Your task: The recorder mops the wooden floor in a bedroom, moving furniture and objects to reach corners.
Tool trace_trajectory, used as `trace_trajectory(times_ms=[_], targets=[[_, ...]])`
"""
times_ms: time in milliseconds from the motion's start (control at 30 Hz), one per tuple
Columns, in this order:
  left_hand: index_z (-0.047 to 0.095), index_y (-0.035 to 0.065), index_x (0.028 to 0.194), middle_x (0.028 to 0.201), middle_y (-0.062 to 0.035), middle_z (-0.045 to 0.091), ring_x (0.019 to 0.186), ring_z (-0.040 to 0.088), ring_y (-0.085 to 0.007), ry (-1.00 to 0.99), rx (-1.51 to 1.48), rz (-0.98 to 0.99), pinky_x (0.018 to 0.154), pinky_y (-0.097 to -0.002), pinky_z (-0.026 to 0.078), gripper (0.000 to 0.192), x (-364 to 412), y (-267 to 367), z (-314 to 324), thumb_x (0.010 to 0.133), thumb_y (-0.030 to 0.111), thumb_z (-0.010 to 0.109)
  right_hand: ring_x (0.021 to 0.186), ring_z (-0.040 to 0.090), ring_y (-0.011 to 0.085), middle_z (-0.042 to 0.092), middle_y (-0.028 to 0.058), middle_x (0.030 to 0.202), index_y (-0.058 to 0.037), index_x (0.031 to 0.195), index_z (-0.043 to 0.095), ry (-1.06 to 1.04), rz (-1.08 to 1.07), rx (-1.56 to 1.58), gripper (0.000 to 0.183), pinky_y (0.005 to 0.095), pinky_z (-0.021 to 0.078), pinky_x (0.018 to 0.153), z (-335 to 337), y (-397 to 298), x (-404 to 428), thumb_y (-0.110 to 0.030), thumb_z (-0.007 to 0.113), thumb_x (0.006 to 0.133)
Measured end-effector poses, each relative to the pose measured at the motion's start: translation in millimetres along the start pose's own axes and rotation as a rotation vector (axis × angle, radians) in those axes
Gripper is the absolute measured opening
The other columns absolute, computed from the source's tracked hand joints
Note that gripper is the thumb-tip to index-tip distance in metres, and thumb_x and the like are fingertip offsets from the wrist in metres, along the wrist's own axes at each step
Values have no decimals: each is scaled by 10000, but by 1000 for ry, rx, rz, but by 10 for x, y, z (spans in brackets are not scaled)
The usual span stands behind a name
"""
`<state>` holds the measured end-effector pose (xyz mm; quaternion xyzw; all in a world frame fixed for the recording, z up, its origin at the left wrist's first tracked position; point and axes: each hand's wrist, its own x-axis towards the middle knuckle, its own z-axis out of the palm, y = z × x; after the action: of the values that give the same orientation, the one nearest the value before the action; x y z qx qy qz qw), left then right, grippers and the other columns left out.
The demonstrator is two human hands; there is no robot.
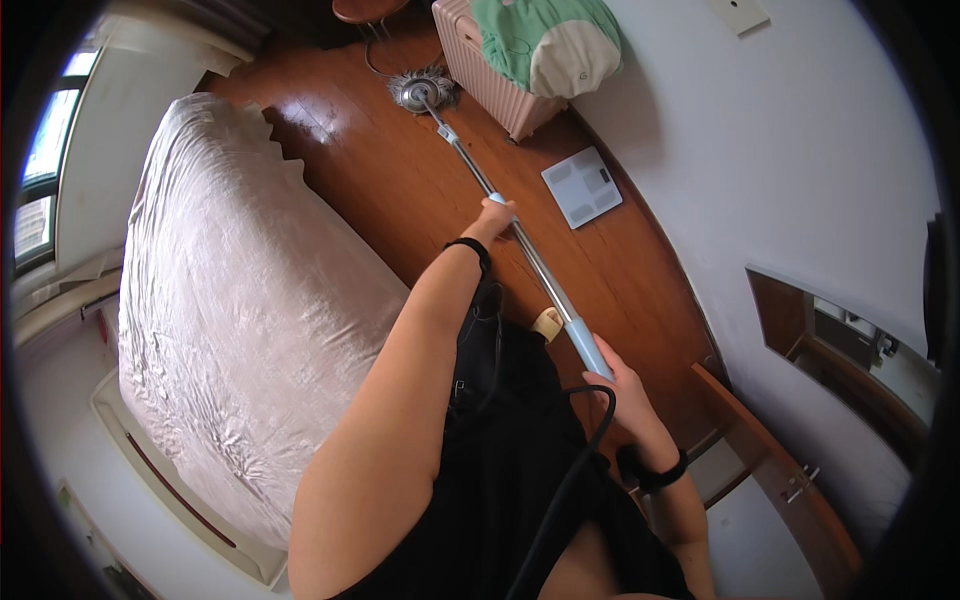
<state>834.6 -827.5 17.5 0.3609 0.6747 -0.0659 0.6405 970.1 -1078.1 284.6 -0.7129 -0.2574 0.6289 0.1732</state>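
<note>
Both my hands are on one mop pole (541, 268), a metal shaft with pale blue grips. My left hand (499, 216) closes around the shaft just behind the middle blue collar. Lower down, my right hand (616, 382) holds the end of the blue handle (586, 349). The round mop head (420, 91), with a metallic disc and grey strands, rests on the wooden floor (360, 161) beside a pink suitcase. A yellow slipper (548, 324) shows beside the pole, close to my black clothing.
A bed with a pale cover (247, 285) fills the left side. The ribbed pink suitcase (487, 79) carries a green and white plush item (555, 45). A bathroom scale (582, 187) lies near the wall. A stool (369, 10) stands ahead; an open wooden door (780, 465) is at right.
</note>
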Motion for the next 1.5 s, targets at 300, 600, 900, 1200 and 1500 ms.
trace_trajectory(times_ms=[300, 600, 900, 1200, 1500], targets=[[15, -14, 1184, 813, -259, 597, 655, 626, -365, -513, 61, -169, 543, -485, 508, 823, -1273, -769, 2100, 800, 601, 402, 832, 562, 158, 581, 127, 997, -90, 1287, 393, 65, 143, -385, 590, 272, 434, 781, -1446, 1032, -1703, -65, 599, 735], [481, -91, 1057, 989, -184, 563, 808, 586, -279, -385, -281, -41, 662, -405, 485, 564, -1363, -1172, 3375, 723, 337, 635, 782, 575, 129, 606, 138, 872, -91, 1238, 455, 77, 161, -469, 563, 244, 434, 717, -2285, 1456, -2104, -72, 581, 690], [341, -70, 1057, 872, -209, 558, 678, 621, -319, 77, -400, 80, 459, -451, 536, 506, -341, -1198, 1711, 749, 228, 610, 690, 562, 152, 588, 127, 899, -133, 1327, 331, -192, 66, -259, 609, 255, 453, 654, -1241, 1328, -643, -83, 566, 768], [214, 4, 1126, 882, -223, 518, 732, 586, -330, 97, -468, -10, 490, -428, 498, 613, -263, -1804, 1612, 754, 315, 589, 823, 597, 244, 597, 175, 959, -165, 1322, 335, -237, -95, -563, 643, 308, 459, 710, -1066, 979, -491, -114, 609, 744], [177, 6, 1145, 976, -247, 505, 773, 591, -360, -103, -556, -268, 539, -432, 522, 648, -104, -1586, 1149, 778, 368, 569, 1004, 557, 227, 539, 153, 1151, -75, 1286, 385, -179, -72, -551, 580, 299, 416, 852, -831, 641, -172, -74, 615, 753]])
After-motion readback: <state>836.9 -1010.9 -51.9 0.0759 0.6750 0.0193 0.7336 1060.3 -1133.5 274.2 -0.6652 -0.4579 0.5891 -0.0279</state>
